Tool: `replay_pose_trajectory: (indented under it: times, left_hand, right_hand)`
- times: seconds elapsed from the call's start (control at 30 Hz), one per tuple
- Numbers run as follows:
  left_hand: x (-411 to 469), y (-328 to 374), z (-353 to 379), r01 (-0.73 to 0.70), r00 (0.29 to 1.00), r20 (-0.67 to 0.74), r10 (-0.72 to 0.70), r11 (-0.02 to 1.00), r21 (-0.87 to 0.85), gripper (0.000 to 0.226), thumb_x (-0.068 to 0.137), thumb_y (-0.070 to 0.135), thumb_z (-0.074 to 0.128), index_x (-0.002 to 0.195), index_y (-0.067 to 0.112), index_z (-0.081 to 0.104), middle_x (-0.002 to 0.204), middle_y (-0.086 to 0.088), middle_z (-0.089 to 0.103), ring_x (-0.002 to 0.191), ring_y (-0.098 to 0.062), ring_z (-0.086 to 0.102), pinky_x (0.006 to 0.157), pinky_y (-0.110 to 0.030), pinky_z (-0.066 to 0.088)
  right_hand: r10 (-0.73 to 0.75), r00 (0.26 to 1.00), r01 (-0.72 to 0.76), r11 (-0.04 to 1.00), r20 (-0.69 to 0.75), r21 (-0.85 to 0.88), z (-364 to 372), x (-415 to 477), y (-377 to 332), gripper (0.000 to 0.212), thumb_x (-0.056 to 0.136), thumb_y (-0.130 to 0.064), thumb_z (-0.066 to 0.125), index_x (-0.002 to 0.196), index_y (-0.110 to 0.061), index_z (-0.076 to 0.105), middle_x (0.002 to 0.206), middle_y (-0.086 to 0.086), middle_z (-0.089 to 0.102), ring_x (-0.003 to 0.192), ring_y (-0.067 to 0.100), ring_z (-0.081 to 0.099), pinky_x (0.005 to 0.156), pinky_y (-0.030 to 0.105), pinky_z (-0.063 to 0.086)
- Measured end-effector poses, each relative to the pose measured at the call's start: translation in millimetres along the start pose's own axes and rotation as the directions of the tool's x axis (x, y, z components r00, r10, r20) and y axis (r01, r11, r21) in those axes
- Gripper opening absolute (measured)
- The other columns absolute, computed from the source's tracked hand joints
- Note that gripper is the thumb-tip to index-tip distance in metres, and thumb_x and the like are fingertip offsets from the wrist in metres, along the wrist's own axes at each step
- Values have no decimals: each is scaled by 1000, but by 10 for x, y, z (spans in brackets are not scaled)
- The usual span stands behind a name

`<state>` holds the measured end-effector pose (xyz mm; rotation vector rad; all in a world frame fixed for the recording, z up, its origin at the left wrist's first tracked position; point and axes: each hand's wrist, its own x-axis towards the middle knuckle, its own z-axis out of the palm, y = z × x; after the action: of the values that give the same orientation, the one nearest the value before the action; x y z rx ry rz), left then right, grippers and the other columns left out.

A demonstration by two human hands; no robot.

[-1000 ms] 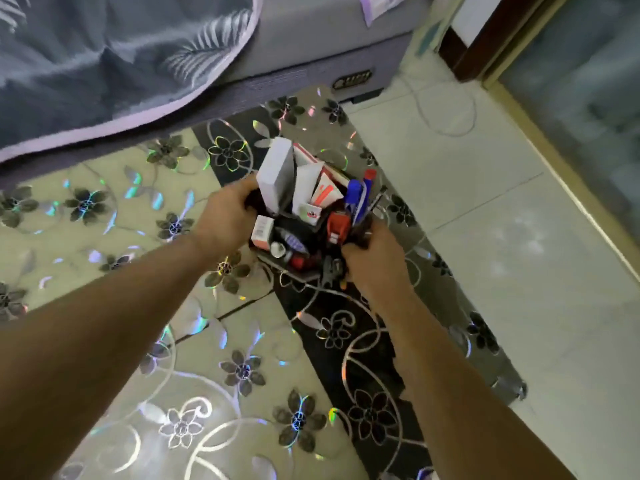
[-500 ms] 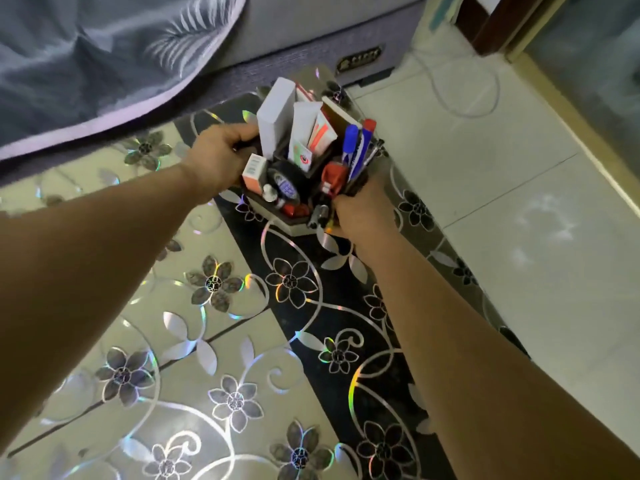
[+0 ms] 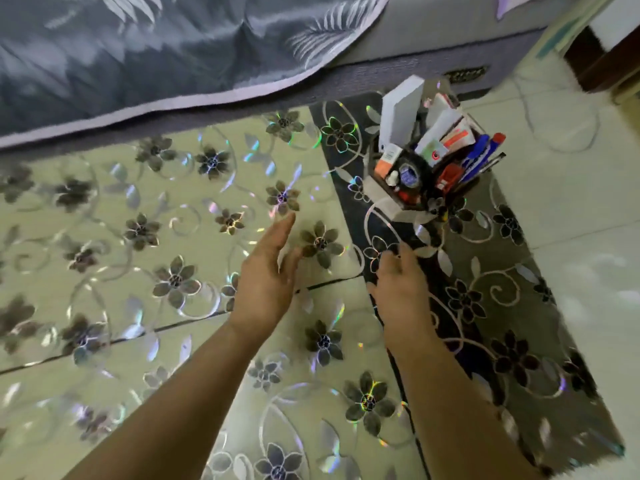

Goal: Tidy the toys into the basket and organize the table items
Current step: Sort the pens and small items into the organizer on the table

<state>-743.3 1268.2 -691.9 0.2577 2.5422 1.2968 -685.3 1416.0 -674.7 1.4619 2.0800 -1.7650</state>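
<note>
While both hands hover empty over the flower-patterned tabletop [image 3: 207, 306], the desk organizer [image 3: 415, 174] stands by itself at the table's far right corner, close to the bed [image 3: 346, 77] and just inside the table's right edge. It lies ahead and to the right of both hands, clearly apart from each. The right hand [image 3: 403, 292] is the nearer one, almost directly below the organizer in the view; its fingers are loosely curled and holding nothing. The left hand [image 3: 268, 282] is farther off to the left, open with fingers extended and lightly together, palm turned inward, also holding nothing.

Packed upright in the organizer's compartments are a tall white box [image 3: 398, 116] at the back left, a few smaller white and orange cartons [image 3: 440, 140] beside it, and blue and red markers [image 3: 481, 154] leaning out to the right. Nearer the front sit a roll of dark tape [image 3: 410, 173], a small orange-and-white box [image 3: 388, 161], and a red item I cannot identify. Everything in it stands or leans vertically, so the holder looks top-heavy and would tip toward the right edge if knocked.

No toys and no basket appear in view, so that part of the task cannot be judged from here. With the organizer set in its corner, the table portion looks close to finished.
</note>
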Motion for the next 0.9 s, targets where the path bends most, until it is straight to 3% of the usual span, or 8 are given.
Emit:
replay_pose_trajectory:
  times: [0.07,0.13,0.27,0.47,0.57,0.8,0.9]
  left_hand:
    - [-270,-143,-151,53,998,-31,-52,999,12,47,94,19,51,140,25,41,146,4,43,123,-9,50,105,-23,36]
    - [-535,-324,-389,85,994,-66,-82,996,38,48,94,18,53,139,25,42,145,1,43,119,-12,52,101,-16,34]
    - [-998,-628,-990,92,993,-90,-81,987,130,49,94,22,52,142,22,39,146,-4,41,136,-18,36,100,1,17]
    - [-1825,-1170,-2123,184,963,-223,-148,971,154,51,95,24,50,144,23,36,150,-7,35,140,-21,30,114,-29,25]
    - [-2225,-1452,-2650,227,940,-296,-172,960,162,51,95,23,51,143,21,37,149,-8,37,138,-23,33,113,-31,28]
    - [-3128,-2048,-3673,344,865,-445,-230,919,192,53,94,27,51,144,27,34,152,-6,31,142,-25,26,114,-43,28]
    - [-3582,-2401,-4190,400,821,-510,-258,897,190,52,94,27,50,144,25,34,150,-7,33,139,-29,30,112,-47,31]
  right_hand:
    - [-63,994,75,988,91,-137,128,-262,-21,50,97,-40,35,145,-26,33,125,7,54,113,25,54,100,35,39]
    - [-117,979,156,958,168,-241,352,-581,-26,46,102,-36,34,147,-27,32,141,2,48,127,22,46,101,27,33]
    - [-138,950,238,901,282,-362,875,-1131,-22,48,101,-39,33,148,-29,29,153,-2,34,135,18,38,105,25,29]
    - [-207,874,388,842,439,-376,1835,-2221,80,47,101,-39,36,147,-32,30,152,-5,36,134,15,39,95,20,30]
    - [-212,828,448,807,519,-386,2246,-2698,147,49,100,-41,35,148,-32,28,154,-6,33,138,15,35,106,26,28]
    - [-189,724,536,760,664,-368,3049,-3717,348,51,100,-42,35,149,-33,24,153,-8,34,136,13,36,105,24,28]
    - [-205,631,608,730,748,-313,3461,-4269,507,52,100,-40,36,149,-30,23,153,-4,33,139,14,31,113,30,25]
